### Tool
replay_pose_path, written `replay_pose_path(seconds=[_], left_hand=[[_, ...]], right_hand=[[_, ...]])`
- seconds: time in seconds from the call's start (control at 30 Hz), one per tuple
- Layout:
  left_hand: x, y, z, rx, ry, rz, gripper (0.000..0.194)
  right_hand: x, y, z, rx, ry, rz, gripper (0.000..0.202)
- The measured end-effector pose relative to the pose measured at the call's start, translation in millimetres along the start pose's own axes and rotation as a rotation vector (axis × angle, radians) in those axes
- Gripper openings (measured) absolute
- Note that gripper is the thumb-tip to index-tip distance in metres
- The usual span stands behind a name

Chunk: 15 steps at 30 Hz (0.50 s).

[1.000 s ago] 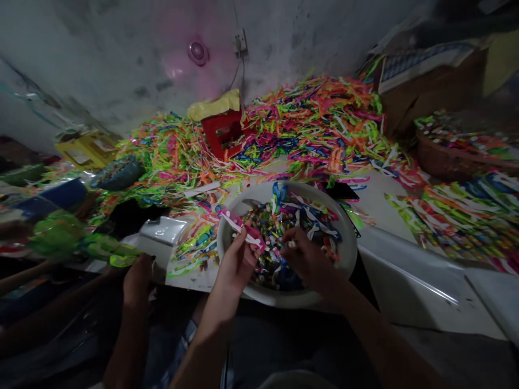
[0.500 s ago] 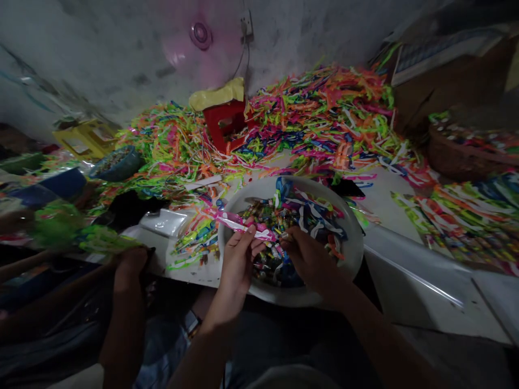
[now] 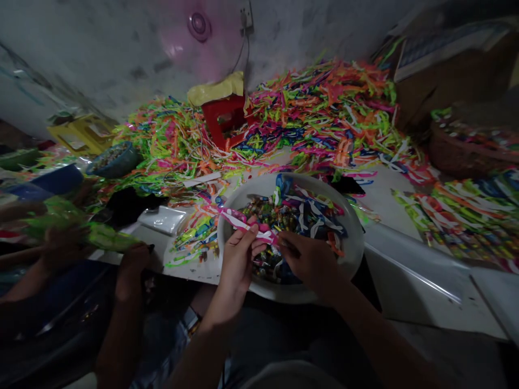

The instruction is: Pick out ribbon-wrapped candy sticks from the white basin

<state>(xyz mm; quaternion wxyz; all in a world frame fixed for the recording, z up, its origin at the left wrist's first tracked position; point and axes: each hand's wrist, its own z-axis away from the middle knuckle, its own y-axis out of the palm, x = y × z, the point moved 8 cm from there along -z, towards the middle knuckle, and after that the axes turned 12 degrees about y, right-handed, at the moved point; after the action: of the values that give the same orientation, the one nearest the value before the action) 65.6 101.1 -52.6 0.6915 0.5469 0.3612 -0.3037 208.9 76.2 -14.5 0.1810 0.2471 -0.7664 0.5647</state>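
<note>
My left hand (image 3: pixel 237 256) is closed around a long, soft pink-and-white strip (image 3: pixel 233 217), which slants across my fingers. At the strip's right end, the fingertips of my right hand (image 3: pixel 310 258) are pinched together; what lies between them is too small and dark to make out. Both hands are over a wide white basin (image 3: pixel 356 259). Inside it lie a heap of small, shiny, multicoloured pieces (image 3: pixel 265 208) and several blue-and-white strips (image 3: pixel 314 213).
A large pile of bright strips (image 3: pixel 324 102) lies behind the basin, around a red plastic stool (image 3: pixel 221 121). Another person's hands (image 3: pixel 135 256) hold a green bundle (image 3: pixel 109 236) at left. Clear plastic film (image 3: pixel 413 265) lies right, beside rows of strips (image 3: pixel 466 216). A pink fan (image 3: pixel 198 27) stands behind.
My right fingertips have come in closer to the strip's right end. My left hand keeps its hold. At left, the other person's green bundle has shifted.
</note>
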Motion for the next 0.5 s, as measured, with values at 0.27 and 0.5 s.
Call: replay_pose_path(seconds=[0.27,0.5], left_hand=[[-3.1,-1.9,-0.8,-0.027,0.038,0.020,0.030],[-1.7,-1.4,-1.0,-0.012,0.034,0.004,0.032]], right_hand=[[8.3,-4.5,1.2,0.030,-0.082,-0.141,0.019],[0.8,-1.3,1.2,0.012,-0.024,-0.120,0.021]])
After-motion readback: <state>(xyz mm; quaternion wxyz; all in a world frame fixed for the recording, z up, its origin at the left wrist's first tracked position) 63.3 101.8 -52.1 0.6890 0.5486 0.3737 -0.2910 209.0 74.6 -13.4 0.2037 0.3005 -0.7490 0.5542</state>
